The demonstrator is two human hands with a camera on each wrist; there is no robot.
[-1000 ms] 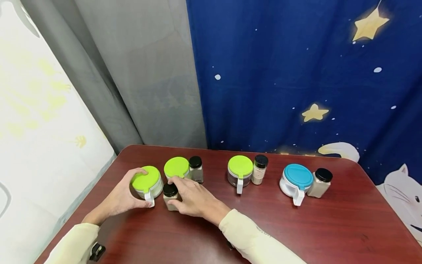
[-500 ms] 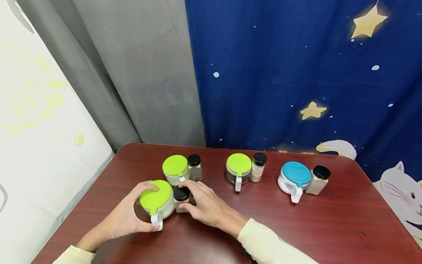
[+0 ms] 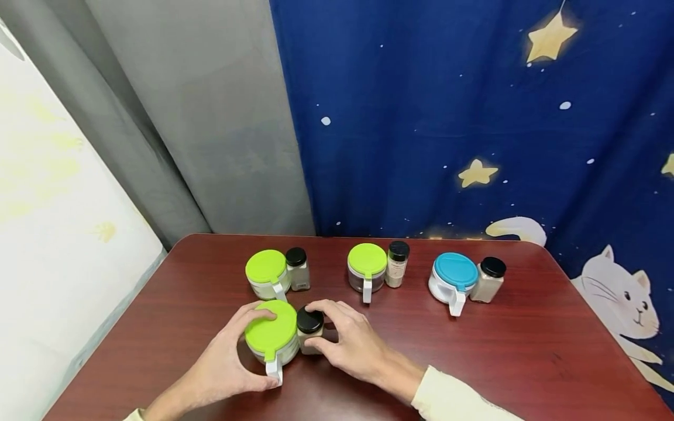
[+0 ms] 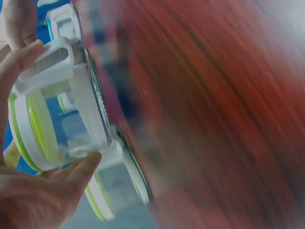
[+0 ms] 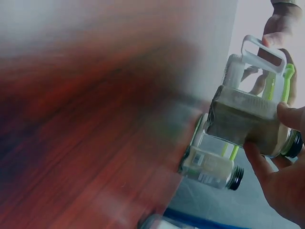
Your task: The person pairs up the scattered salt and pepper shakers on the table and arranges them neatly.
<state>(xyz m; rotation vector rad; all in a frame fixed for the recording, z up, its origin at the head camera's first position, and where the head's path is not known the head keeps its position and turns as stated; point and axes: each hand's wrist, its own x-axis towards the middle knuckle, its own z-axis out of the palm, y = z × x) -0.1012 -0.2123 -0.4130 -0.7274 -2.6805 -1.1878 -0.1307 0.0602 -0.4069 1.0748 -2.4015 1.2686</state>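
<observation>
My left hand (image 3: pixel 231 356) holds a clear jar with a lime-green lid (image 3: pixel 271 327), fingers around its far left side and thumb at the white handle. Right beside that jar stands a square spice jar with a black lid (image 3: pixel 309 336), gripped by my right hand (image 3: pixel 360 348) between thumb and fingers. In the right wrist view the pale contents of this spice jar (image 5: pixel 245 119) show through its clear wall. The left wrist view has the green-lidded jar (image 4: pixel 71 124) side-on, and it looks mostly see-through.
Behind stand another green-lidded jar (image 3: pixel 265 269) with a spice jar (image 3: pixel 298 272), a third green-lidded jar (image 3: pixel 367 266) with a round shaker (image 3: pixel 396 266), and a blue-lidded jar (image 3: pixel 455 275) with a square spice jar (image 3: pixel 488 280). Curtains (image 3: pixel 221 117) hang beyond the red-brown table (image 3: pixel 474 362).
Both hands have moved right and toward the table's near side, bringing the green-lidded jar and the black-lidded spice jar in front of the back-left pair. The head view has shifted slightly.
</observation>
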